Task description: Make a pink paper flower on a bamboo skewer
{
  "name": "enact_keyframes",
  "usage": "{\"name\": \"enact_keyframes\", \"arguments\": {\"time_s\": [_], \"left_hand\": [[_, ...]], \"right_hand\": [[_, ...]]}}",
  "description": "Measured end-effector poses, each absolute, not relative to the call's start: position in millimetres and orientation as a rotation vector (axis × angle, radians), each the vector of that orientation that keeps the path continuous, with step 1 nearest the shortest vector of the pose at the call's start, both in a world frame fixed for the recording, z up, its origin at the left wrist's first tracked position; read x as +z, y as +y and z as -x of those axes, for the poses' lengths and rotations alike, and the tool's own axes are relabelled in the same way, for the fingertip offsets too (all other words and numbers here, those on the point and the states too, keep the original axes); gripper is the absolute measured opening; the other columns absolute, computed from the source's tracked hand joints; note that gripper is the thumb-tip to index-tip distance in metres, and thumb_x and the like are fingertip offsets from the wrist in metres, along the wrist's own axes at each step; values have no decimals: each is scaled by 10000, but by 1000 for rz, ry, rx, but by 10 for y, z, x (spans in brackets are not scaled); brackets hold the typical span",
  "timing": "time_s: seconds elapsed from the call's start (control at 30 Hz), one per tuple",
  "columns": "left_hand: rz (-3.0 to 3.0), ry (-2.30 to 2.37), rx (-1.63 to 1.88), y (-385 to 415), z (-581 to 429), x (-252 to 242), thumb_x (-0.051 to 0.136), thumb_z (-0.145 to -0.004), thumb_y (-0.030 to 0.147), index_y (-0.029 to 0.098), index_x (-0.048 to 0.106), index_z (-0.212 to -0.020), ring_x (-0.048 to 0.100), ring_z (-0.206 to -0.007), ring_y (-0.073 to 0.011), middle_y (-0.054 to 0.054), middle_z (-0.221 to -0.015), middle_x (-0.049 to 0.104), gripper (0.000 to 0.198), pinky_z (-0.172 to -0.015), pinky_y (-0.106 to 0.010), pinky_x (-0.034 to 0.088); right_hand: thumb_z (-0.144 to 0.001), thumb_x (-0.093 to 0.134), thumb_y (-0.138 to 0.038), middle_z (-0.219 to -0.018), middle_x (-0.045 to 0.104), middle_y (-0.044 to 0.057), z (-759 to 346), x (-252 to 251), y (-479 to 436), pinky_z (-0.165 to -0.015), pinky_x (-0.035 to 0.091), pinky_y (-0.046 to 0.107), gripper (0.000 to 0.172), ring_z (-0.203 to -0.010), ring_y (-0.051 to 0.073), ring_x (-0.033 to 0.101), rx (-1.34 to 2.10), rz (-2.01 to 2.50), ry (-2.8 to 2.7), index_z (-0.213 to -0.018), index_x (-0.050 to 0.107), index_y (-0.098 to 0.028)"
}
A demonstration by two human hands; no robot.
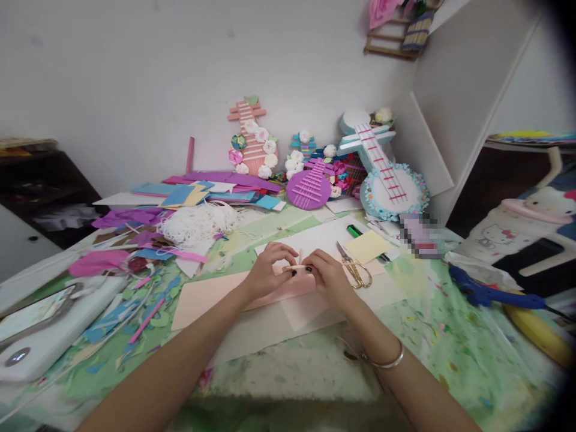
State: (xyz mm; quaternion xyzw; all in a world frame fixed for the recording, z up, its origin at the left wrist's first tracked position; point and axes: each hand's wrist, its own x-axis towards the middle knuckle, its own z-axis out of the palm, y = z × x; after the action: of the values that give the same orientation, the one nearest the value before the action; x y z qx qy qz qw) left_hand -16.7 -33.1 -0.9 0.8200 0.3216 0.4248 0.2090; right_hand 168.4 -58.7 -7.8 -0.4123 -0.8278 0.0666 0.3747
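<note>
Basically, both hands are on one small part mid-frame. L hand (266,273) has thumb + fingers pinching a pale paper strip (300,257); R hand (333,279) grips the same pc from the other side, thumbs nearly tip to tip. Strip is approx ctr of frame, held over a peach sheet (207,294); fingers hide most of it, so can't tell its full shape. Metal bangle (390,361) on R wrist.

Gold-handled scissors (355,271) just right of R hand, blades pointing up-left, next to a yellow paper pc (369,246). Green marker (353,230) just above that.

Upper ctr, along the wall: coral lute model (254,159) w/ white flowers, purple one (308,191), and a big white/blue one (389,189) to the right. White string heap (195,223) left of ctr. Phone (33,315) at left edge, blue glue gun (495,294) at right.
</note>
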Motion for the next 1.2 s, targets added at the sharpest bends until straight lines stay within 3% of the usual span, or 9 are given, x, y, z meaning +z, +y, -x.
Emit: {"name": "enact_keyframes", "arguments": {"time_s": [0.47,0.97,1.2], "left_hand": [[-1944,711,1231,-315,224,5,722,-668,226,171,656,-617,581,-905,-215,-82,-868,647,100,-884,-385,404],[-2324,752,1134,-423,211,129,580,-744,259,180,570,-665,518,-983,-226,-86,-953,580,113,-913,-384,392],[-2376,765,1191,-432,210,125,600,-749,280,173,526,-627,513,-984,-219,-89,-959,574,178,-915,-377,385]], "right_hand": [[-713,416,9,-719,526,13,-1687,96,-638,-605,341,236,223,-661,123,480,385,1025,-2013,-729,547,-171],[-696,440,8,-744,550,17,-1679,95,-653,-585,351,231,214,-666,120,496,350,983,-2044,-715,551,-174],[-697,432,26,-748,536,12,-1682,103,-647,-596,348,226,223,-682,118,496,356,1003,-2043,-714,533,-173]]}}
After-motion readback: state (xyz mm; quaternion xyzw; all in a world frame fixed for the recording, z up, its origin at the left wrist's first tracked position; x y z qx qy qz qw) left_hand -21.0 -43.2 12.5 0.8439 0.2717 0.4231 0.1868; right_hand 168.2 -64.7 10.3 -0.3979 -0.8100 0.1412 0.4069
